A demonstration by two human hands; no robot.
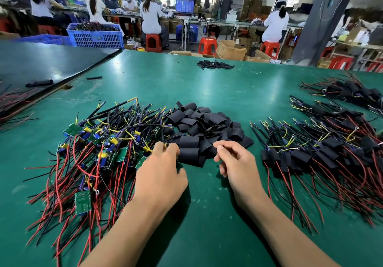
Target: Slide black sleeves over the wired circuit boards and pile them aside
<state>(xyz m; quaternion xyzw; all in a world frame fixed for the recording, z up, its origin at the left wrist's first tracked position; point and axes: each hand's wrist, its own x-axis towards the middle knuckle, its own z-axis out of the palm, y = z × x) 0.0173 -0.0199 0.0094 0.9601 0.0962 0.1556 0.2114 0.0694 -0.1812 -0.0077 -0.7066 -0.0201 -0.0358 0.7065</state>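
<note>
The left hand [160, 169] lies palm down on the green surface [217, 92]. Its fingers are curled, with the tips at the seam where the wires meet the black sleeves. I cannot tell whether they pinch a wire or only touch it. The right hand [234, 163] is just beside it on the right. Its fingers are loosely curled and its thumb and forefinger are a little apart, close to the near edge of the sleeves. Nothing shows in its grip.

Just beyond both hands is the heap of black sleeves [199, 130], short flattened tubes lying every way. Touching that heap on the left is the pile of bare circuit boards [99, 148], green boards with blue and yellow parts. Their red and black wires trail toward the near edge, and thin yellow-tipped leads point far.

To the right, apart from the sleeves, lies the pile of sleeved boards [323, 157], with black covers on and red wires fanning near. A second such pile [348, 90] sits farther right. A small heap of black pieces [214, 64] lies near the far edge.

A dark panel [41, 63] covers the far left corner. Beyond the surface are blue crates [97, 35], red stools [153, 43] and people seated at benches.
</note>
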